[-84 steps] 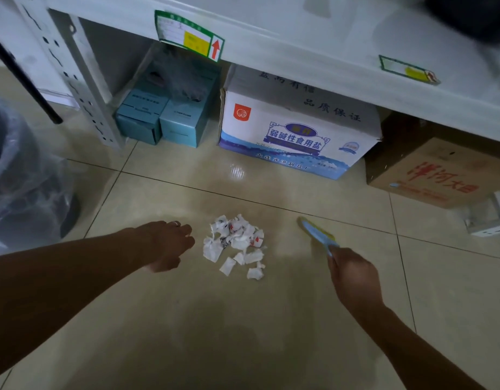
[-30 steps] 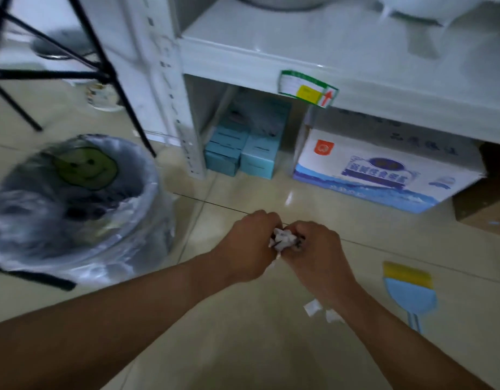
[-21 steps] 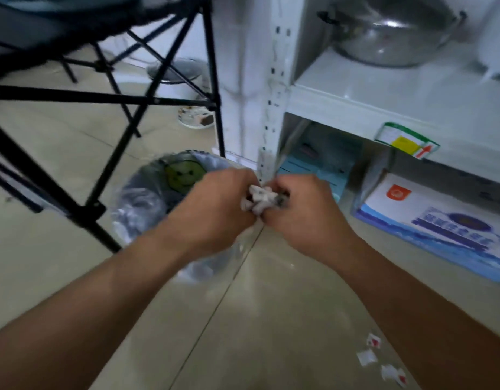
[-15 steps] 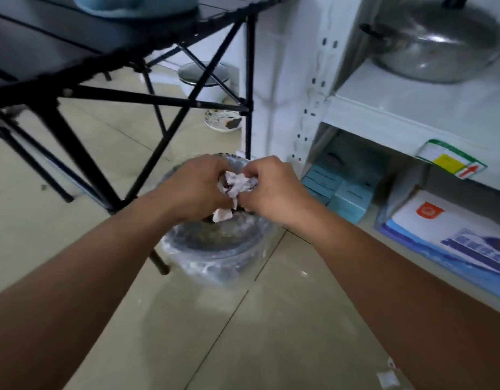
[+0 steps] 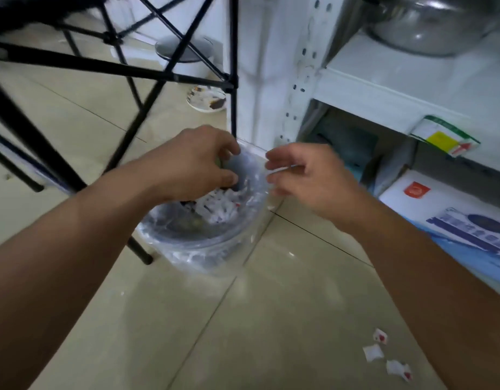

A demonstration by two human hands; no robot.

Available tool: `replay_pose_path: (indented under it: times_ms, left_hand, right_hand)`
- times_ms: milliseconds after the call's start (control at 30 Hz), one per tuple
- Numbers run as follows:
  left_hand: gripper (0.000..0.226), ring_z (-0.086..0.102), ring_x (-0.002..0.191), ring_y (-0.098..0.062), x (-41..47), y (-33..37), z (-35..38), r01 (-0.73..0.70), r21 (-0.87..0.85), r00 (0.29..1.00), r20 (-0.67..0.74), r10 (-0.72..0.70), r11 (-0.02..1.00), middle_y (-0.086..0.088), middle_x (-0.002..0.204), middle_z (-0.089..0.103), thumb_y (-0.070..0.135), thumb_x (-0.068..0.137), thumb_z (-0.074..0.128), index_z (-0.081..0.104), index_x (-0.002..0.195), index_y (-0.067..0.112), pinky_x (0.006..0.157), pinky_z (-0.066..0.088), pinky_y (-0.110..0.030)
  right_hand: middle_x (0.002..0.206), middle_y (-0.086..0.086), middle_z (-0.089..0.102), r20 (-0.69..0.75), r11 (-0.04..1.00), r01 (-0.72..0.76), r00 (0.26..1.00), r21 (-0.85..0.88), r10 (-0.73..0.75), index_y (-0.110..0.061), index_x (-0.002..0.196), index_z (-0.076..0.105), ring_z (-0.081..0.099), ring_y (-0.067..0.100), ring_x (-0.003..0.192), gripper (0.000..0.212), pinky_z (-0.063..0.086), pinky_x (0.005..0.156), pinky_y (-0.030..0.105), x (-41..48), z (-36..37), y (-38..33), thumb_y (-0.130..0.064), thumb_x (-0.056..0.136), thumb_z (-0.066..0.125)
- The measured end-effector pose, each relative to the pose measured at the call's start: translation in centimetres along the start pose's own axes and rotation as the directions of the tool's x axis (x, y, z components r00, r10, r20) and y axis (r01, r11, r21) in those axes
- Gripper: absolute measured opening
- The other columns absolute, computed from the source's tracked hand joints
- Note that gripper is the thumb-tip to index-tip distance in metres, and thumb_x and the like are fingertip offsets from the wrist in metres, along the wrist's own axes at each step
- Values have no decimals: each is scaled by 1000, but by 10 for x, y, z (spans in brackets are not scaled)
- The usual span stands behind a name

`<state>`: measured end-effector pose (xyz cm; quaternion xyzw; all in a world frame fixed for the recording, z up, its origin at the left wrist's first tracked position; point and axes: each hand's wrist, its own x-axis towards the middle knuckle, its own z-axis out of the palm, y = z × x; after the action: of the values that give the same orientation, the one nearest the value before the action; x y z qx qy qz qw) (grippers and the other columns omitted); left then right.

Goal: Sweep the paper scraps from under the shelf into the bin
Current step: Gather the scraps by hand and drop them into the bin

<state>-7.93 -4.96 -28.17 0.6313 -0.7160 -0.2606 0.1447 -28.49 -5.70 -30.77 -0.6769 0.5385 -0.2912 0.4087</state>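
Note:
A round bin (image 5: 187, 243) lined with a clear plastic bag stands on the tiled floor beside the white shelf upright. White paper scraps with red marks (image 5: 219, 206) lie or fall inside it. My left hand (image 5: 195, 161) hovers over the bin's left rim, fingers apart and holding nothing. My right hand (image 5: 308, 175) hovers over the right rim, blurred, fingers spread and empty. Three loose paper scraps (image 5: 384, 356) lie on the floor at the lower right, beside my right forearm.
A black folding table frame (image 5: 164, 74) stands at the left behind the bin. The white shelf (image 5: 384, 88) carries a steel pot (image 5: 434, 26); beneath it sit teal boxes (image 5: 353, 153) and a white-blue carton (image 5: 454, 220). A small dish (image 5: 206, 99) rests on the floor.
My hands gathered the scraps from the floor, carried the bundle over the bin and have now parted, dropping the scraps into it. A few scraps stayed on the floor.

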Motion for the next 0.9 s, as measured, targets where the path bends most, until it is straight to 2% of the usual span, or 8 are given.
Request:
replay_pose_path:
  times_ms: [67,167,300,367,467,633,767,900]
  left_hand:
    - [34,65,80,-4,-7,25,17,-112,-75,993,33,115,991,16,103,64,34,79,73,62,111,36,57,50,-22]
    - [30,63,78,2,-6,60,73,-264,-93,947,165,277,960,17,97,66,34,76,75,64,103,37,70,50,-21]
    - [30,58,79,0,0,87,194,-332,-135,816,457,356,934,9,100,65,28,79,76,66,107,25,68,39,-12]
    - [36,62,92,-16,-1,89,258,-378,-100,735,572,364,920,-1,109,66,25,81,74,64,114,17,75,38,-17]
    - [52,58,109,-25,-6,96,333,-462,-24,657,662,360,886,-6,126,56,28,83,70,52,130,17,92,42,-29]
    - [56,59,103,-29,-10,116,399,-543,-60,622,642,449,838,-5,124,46,27,73,76,51,122,16,84,49,-37]
    - [39,58,90,-26,-10,125,421,-580,-49,620,621,479,813,-3,113,45,20,70,77,53,100,16,68,42,-33]
    - [31,58,94,-30,-11,127,432,-607,-16,622,612,488,794,-7,109,53,21,78,70,53,102,15,75,44,-37]
  right_hand:
    - [99,4,73,-120,996,-62,990,61,69,-12,108,70,72,23,85,28,62,76,36,-26,-26,25,0,83,67]
    - [88,5,75,-219,969,-247,946,-17,238,-16,89,73,70,17,74,15,59,75,41,-76,-62,94,-5,79,69]
    - [68,6,67,-242,815,-500,864,-293,442,-11,66,62,61,12,66,3,55,69,36,-156,-93,200,-11,68,61]
    - [80,2,68,-222,661,-605,789,-445,573,-14,76,67,66,17,81,6,51,71,29,-196,-95,236,-11,73,62]
    - [117,6,62,-146,503,-670,667,-546,730,-13,120,58,61,27,108,44,49,85,32,-241,-76,272,-26,79,67]
    - [106,1,47,-279,557,-751,654,-355,704,-27,108,53,62,25,89,39,52,80,35,-268,-39,292,-41,74,68]
    - [100,3,54,-431,570,-783,616,-247,660,-21,97,57,63,24,85,19,53,79,36,-260,-24,302,-33,83,60]
    - [88,1,64,-451,570,-807,570,-152,687,-22,81,58,63,20,81,5,48,70,30,-253,-20,310,-25,82,61]
